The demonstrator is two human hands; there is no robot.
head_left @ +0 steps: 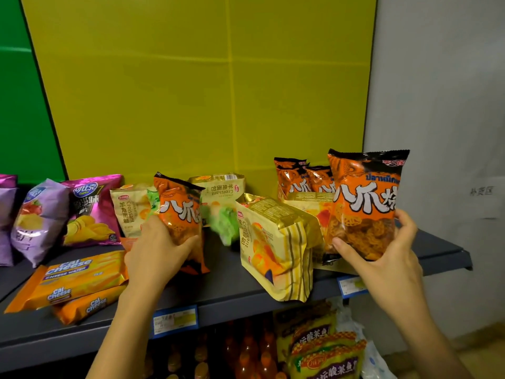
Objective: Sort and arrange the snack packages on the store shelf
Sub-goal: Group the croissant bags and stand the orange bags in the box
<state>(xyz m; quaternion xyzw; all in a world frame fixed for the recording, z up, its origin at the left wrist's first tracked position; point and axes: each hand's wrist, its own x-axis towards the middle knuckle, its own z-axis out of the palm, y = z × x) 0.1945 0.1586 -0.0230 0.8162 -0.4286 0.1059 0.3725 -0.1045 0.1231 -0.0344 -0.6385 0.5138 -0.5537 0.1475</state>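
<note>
My left hand [157, 248] grips an orange-and-black snack bag [179, 207] upright at the middle of the dark shelf [224, 285]. At the shelf's right end my right hand [382, 251] holds a larger bag of the same snack [364, 203] from below, lifted above the board. Two more of these orange bags [297, 177] stand at the back right. Cream croissant packs stand between them: one at the front centre [273, 250], one upside down behind [221, 187], one to the left [131, 209]. A blurred green pack [225, 220] shows between the croissant packs.
Purple and magenta chip bags [90, 209] stand at the left. Two orange Cal Cheese wafer packs [73, 280] lie flat at the front left. Blue price tags [175, 321] hang on the shelf edge. Orange bottles and yellow-green packets [322, 348] fill the shelf below. A grey wall [437, 105] is right.
</note>
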